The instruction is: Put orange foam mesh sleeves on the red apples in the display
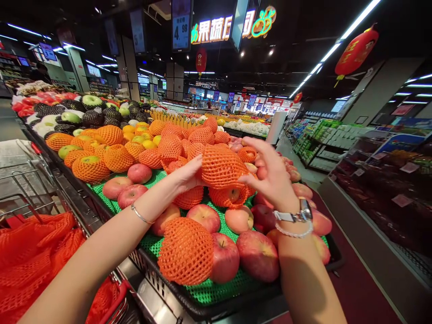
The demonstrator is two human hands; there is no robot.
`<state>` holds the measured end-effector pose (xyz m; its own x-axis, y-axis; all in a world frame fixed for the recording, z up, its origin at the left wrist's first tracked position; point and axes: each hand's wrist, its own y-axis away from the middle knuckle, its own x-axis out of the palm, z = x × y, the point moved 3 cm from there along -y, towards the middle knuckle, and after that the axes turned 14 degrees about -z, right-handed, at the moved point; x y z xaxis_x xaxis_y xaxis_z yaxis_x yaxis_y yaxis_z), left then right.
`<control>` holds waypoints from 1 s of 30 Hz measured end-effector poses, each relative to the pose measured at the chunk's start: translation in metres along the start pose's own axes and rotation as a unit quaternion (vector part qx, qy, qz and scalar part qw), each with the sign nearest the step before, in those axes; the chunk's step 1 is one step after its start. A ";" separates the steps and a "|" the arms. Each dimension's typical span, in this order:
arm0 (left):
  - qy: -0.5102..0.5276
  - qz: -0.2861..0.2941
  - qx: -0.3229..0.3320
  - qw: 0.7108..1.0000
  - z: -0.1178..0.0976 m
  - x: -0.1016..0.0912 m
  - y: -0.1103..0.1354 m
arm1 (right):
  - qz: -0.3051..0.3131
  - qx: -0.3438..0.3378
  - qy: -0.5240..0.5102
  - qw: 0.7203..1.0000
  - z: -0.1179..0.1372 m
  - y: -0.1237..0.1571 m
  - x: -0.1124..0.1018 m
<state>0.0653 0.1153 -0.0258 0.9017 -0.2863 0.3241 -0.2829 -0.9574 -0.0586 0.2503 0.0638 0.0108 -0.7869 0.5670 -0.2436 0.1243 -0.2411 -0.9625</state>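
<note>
"4.98" sign point(181, 24) above orange net point(221, 166)

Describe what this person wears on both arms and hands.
No sleeves or gloves show on either arm. The left hand has a thin silver bangle at its wrist. The right hand has a watch with a silver case and white strap at its wrist, and a white bead bracelet just beside it.

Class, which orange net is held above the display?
The orange net pinched between the left hand and right hand; the rest lie unheld.
</note>
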 end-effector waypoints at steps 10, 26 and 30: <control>-0.078 0.077 0.077 0.991 0.013 0.004 -0.003 | 0.187 0.005 -0.036 0.982 0.018 0.013 0.037; -0.123 0.013 0.284 0.951 0.004 0.015 0.006 | -0.103 0.305 -0.303 0.897 -0.004 0.019 0.050; -0.184 -0.036 0.313 0.931 0.007 0.015 0.011 | -0.089 0.334 -0.287 0.893 -0.011 0.022 0.059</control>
<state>0.0787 0.1004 -0.0284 0.9946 -0.1038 0.0090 -0.0754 -0.7765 -0.6256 0.2127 0.1005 -0.0262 -0.9623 0.1919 0.1927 -0.2716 -0.7127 -0.6468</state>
